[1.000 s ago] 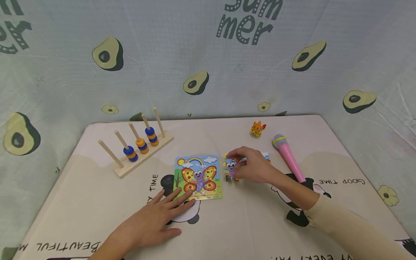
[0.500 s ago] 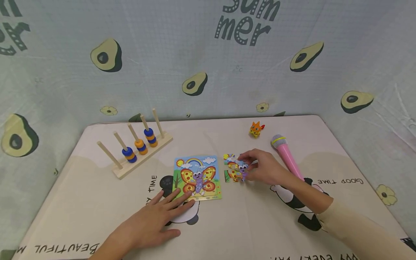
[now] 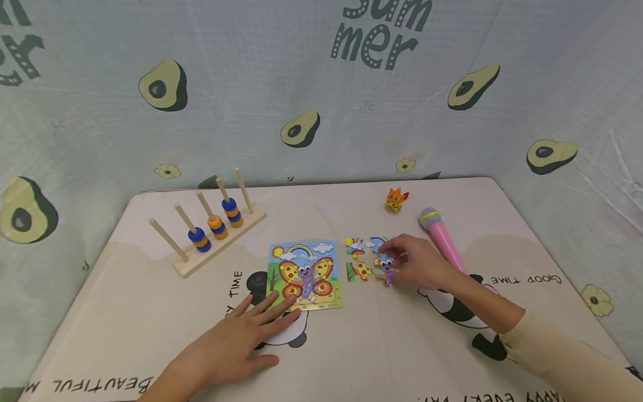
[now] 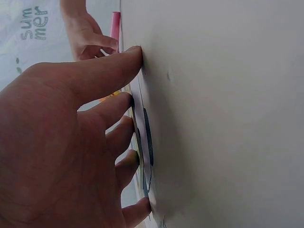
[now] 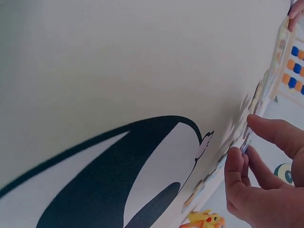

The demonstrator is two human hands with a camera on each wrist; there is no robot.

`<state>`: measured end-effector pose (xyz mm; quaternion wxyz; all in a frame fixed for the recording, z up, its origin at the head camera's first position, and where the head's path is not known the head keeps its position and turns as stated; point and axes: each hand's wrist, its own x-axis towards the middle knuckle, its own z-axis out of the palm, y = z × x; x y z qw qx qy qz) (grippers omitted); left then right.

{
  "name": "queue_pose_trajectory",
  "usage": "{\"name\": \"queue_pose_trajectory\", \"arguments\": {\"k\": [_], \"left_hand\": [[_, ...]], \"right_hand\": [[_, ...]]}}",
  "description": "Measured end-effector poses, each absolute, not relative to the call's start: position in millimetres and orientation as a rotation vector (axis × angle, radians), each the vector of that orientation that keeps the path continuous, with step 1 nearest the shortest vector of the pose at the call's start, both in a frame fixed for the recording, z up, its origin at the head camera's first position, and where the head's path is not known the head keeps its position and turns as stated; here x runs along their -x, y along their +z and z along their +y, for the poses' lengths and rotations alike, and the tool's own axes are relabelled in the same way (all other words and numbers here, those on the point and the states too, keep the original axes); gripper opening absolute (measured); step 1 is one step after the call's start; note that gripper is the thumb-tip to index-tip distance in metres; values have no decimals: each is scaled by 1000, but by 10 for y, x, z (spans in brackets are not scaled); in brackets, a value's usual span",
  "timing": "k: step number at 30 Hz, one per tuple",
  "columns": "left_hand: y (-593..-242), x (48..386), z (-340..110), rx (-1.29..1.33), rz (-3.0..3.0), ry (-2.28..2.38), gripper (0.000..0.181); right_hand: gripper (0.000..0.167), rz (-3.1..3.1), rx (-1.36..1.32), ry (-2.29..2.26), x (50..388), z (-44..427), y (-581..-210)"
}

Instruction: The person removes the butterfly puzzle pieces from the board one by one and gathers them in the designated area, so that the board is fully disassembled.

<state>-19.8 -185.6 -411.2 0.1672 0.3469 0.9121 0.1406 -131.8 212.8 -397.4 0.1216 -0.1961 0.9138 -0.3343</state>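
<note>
My left hand [image 3: 233, 340] lies with spread fingers, its fingertips on the lower left edge of a square butterfly puzzle board [image 3: 313, 265]. In the left wrist view the fingers [image 4: 124, 135] of that hand stretch along the board's edge. To the right of the board, my right hand [image 3: 422, 265] pinches a puzzle piece [image 3: 386, 268] that shows the purple butterfly's head and body. Left of it on the table lie a sun piece [image 3: 354, 246] and a yellow wing piece [image 3: 359, 272]. A rainbow piece [image 3: 375, 244] sits beside the right fingers, which partly hide it.
A wooden peg stand [image 3: 223, 243] with blue and orange rings stands at the back left. Behind the right hand is a small orange toy figure [image 3: 396, 199]. A pink toy microphone [image 3: 443, 240] lies close to the right forearm. A printed cloth [image 3: 341, 357] covers the table.
My right hand has moved right with the purple butterfly piece, away from the wing piece and sun piece, which now lie uncovered. The left hand stays on the board.
</note>
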Motion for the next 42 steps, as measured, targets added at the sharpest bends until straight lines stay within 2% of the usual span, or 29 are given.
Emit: {"name": "queue_pose_trajectory", "arguments": {"k": [22, 42], "left_hand": [[-4104, 206, -1837, -965, 2592, 393, 76], [-4100, 199, -1864, -1003, 2608, 397, 76]], "right_hand": [[44, 2747, 658, -805, 1343, 2129, -4025], [48, 2739, 674, -756, 1325, 2099, -3990]]}}
